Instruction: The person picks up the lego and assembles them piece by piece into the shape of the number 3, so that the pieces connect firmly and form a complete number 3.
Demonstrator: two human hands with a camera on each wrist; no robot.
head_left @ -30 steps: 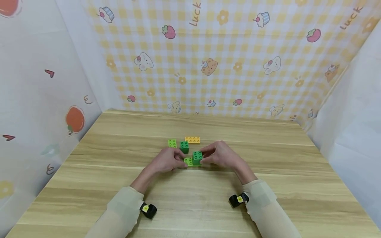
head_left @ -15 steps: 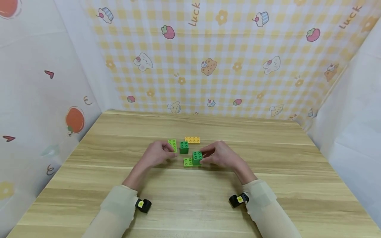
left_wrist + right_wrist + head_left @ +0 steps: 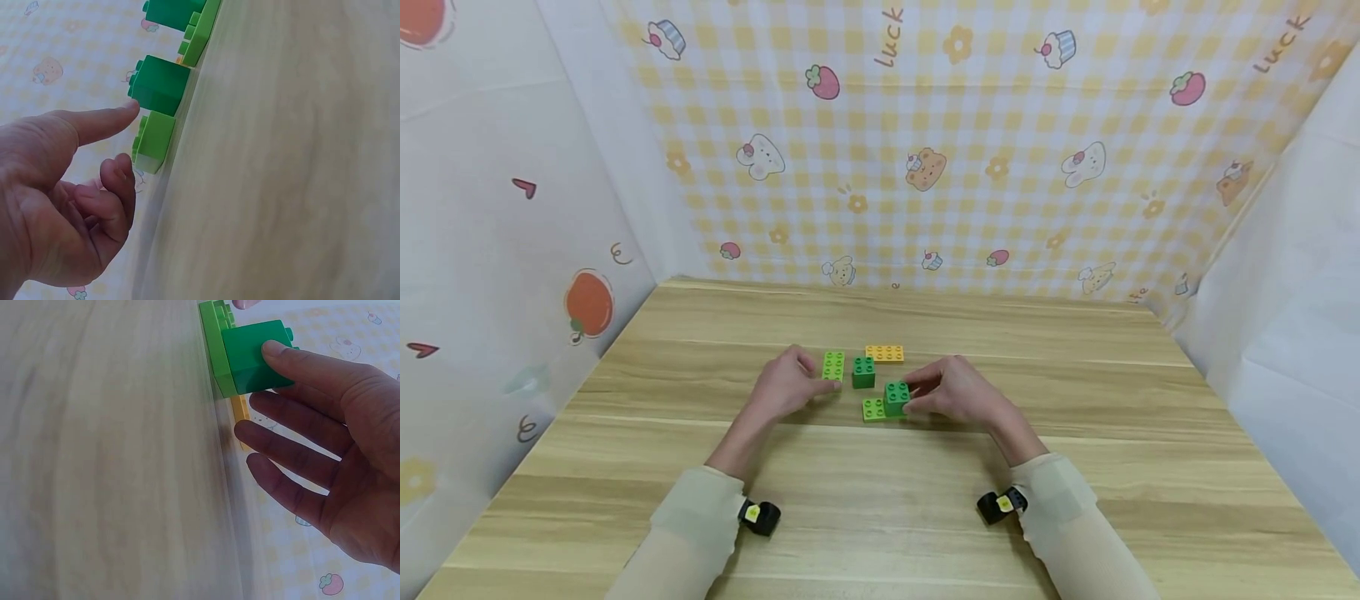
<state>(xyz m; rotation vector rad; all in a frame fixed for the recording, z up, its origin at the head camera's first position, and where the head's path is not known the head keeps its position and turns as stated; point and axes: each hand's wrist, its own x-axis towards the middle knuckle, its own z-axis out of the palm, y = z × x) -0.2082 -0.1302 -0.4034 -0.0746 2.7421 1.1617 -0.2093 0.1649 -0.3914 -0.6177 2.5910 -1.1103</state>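
One right hand [image 3: 951, 390] pinches the front green block [image 3: 897, 399] atop the front lime brick [image 3: 874, 409]; one left hand [image 3: 784, 385], released, extends its thumb near the left lime brick [image 3: 833, 366]. Grip opposite faces; keep bricks flat on the wooden tabletop [image 3: 880, 492]. Count: green blocks, two, including the rear green block [image 3: 863, 374]; lime bricks, two; yellow brick [image 3: 884, 354], one.

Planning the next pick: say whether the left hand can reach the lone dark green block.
Likely yes: the left hand is close; only the light green brick, seemingly low enough to reach over, lies between it and the lone dark green block.
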